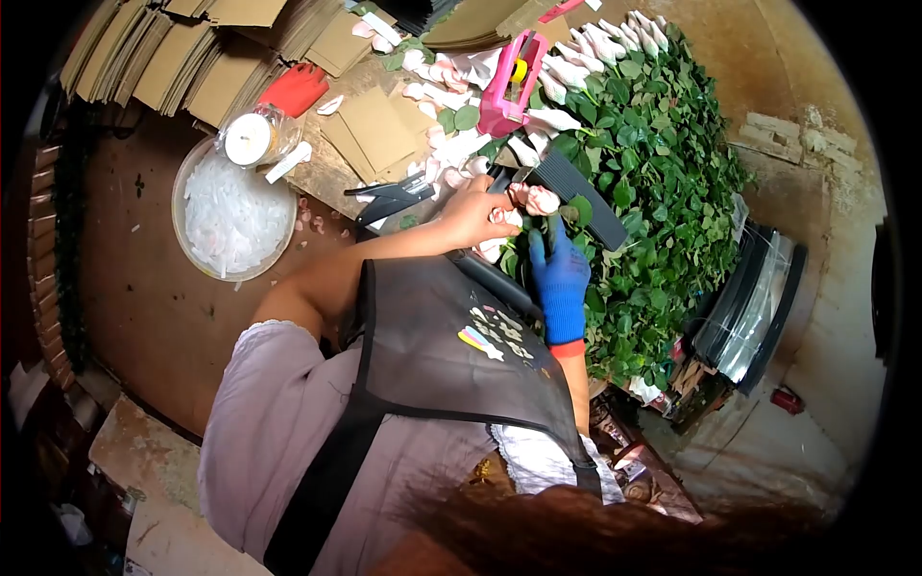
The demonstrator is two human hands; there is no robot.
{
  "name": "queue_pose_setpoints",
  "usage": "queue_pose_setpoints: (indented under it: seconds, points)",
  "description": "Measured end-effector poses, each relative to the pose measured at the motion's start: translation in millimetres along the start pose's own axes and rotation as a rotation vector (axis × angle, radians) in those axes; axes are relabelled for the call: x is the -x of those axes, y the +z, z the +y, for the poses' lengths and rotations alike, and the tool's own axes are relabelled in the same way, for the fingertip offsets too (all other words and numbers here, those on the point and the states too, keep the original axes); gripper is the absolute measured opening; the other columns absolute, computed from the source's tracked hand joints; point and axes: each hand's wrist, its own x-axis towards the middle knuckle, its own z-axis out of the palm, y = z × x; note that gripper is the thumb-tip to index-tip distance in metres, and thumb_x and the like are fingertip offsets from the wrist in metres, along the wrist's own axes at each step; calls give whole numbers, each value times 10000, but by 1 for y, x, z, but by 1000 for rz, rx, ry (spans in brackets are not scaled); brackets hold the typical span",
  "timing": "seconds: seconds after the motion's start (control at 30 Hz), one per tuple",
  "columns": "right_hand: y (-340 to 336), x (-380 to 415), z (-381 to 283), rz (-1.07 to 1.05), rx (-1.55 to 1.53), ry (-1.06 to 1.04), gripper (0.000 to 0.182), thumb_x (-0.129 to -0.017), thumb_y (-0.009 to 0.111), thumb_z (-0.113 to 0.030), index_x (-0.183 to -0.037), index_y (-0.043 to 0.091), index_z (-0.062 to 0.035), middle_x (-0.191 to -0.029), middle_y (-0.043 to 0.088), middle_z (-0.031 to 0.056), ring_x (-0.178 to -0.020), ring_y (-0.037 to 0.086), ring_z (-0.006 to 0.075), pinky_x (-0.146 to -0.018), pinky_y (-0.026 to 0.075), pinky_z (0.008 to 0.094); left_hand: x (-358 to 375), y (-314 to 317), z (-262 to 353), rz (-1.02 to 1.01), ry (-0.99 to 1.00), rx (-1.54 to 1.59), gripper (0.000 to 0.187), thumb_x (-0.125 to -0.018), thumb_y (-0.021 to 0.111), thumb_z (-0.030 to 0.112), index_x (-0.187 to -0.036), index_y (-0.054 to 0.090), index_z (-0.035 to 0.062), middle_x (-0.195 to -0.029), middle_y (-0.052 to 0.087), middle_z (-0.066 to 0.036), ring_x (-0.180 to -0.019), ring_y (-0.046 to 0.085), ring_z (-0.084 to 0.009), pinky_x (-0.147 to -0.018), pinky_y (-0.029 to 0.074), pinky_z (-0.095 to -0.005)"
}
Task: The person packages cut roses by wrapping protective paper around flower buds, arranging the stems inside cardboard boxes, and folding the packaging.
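My bare left hand [473, 217] is closed at a pale pink rose bloom [506, 218], its fingertips partly hidden. Just right of it, more pink rose heads [534, 199] stand over a dark support. My right hand [560, 269], in a blue glove with a red cuff, is below these blooms, fingers pointing up and apart; nothing can be made out in it. A black ribbed panel [579, 200] slants beside the blooms. Behind both hands is a pink tape dispenser [509, 91] with a yellow core. Black scissors or a similar tool [396, 199] lie left of my left hand.
Leafy rose stems [653, 182] are piled on the right, with wrapped white heads [600, 46] at the back. A tub of white pieces [238, 216], a clear jar [252, 139], a red glove [294, 90] and cardboard sheets [375, 130] are at the left. Plastic film [749, 302] is far right.
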Motion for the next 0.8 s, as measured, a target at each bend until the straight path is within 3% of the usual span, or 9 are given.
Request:
queue_pose_setpoints:
  seconds: [0.07, 0.13, 0.23, 0.37, 0.5, 0.6, 0.67, 0.7, 0.8]
  points:
    - [9, -12, 5, 38, 33, -31, 371, -948, 630, -413, -1168, 655, -116, -885, 731, 129, -788, 696, 348, -692, 543, 461, -1, 1, 0, -4, 1, 5, 428, -733, 861, 413, -1032, 752, 127, -1231, 551, -247, -1163, 550, -428, -989, 453, -445]
    - [17, -29, 9, -24, 13, 11, 341, -936, 627, -449, -1123, 686, -170, -896, 733, 121, -803, 698, 353, -705, 544, 471, -2, 1, -2, 0, -4, 18, 403, -728, 867, 400, -1007, 755, 133, -1224, 558, -222, -1156, 558, -411, -983, 459, -437]
    - [15, -40, 11, -78, -59, 51, 293, -933, 606, -466, -1108, 692, -248, -905, 734, 108, -823, 702, 341, -717, 546, 460, -2, -1, 1, -41, -35, -7, 582, -721, 869, 404, -1167, 682, 81, -1225, 557, -235, -1173, 535, -427, -1013, 442, -450]
    - [16, -34, 20, -73, -140, -73, 268, -931, 615, -443, -1084, 687, -235, -893, 728, 105, -821, 699, 336, -712, 544, 456, -4, -4, 3, 10, 3, 78, 792, -719, 867, 415, -1338, 549, 38, -1218, 543, -245, -1173, 517, -439, -1039, 425, -464]
    - [15, -33, 11, -64, -82, -78, 247, -937, 613, -409, -1066, 671, -206, -879, 721, 108, -823, 697, 330, -708, 542, 456, -18, -2, -4, -194, -110, 11, 875, -740, 864, 435, -1412, 505, 4, -1348, 437, -263, -1300, 443, -402, -1111, 381, -423]
    - [9, -28, 10, -79, -23, -138, 254, -945, 602, -381, -1092, 661, -182, -932, 726, 109, -855, 703, 321, -740, 551, 446, -31, -4, 7, -98, -178, -57, 743, -735, 854, 472, -1241, 646, -31, -1243, 521, -190, -1225, 498, -352, -1054, 416, -414]
    - [0, -13, 14, -45, -153, -179, 279, -947, 595, -384, -1128, 674, -188, -977, 731, 119, -896, 704, 324, -769, 555, 427, -29, 2, 2, 26, -78, -65, 662, -717, 873, 422, -1146, 676, -42, -1123, 583, -157, -1121, 567, -318, -989, 455, -391]
    - [-25, -7, -3, -104, -301, -27, 291, -950, 599, -315, -1193, 682, -176, -1041, 729, 131, -951, 698, 331, -832, 553, 421, -28, 3, -1, 56, -45, -64, 627, -720, 875, 402, -1122, 684, -38, -1108, 594, -155, -1095, 584, -313, -967, 469, -390]
    - [-22, -2, -6, 211, -591, -29, 299, -946, 607, -231, -1224, 681, -147, -1111, 714, 138, -1011, 680, 343, -885, 540, 430, -23, 0, 2, 73, -20, 6, 529, -732, 855, 409, -1057, 724, 11, -1100, 610, -152, -1073, 598, -328, -932, 483, -414]
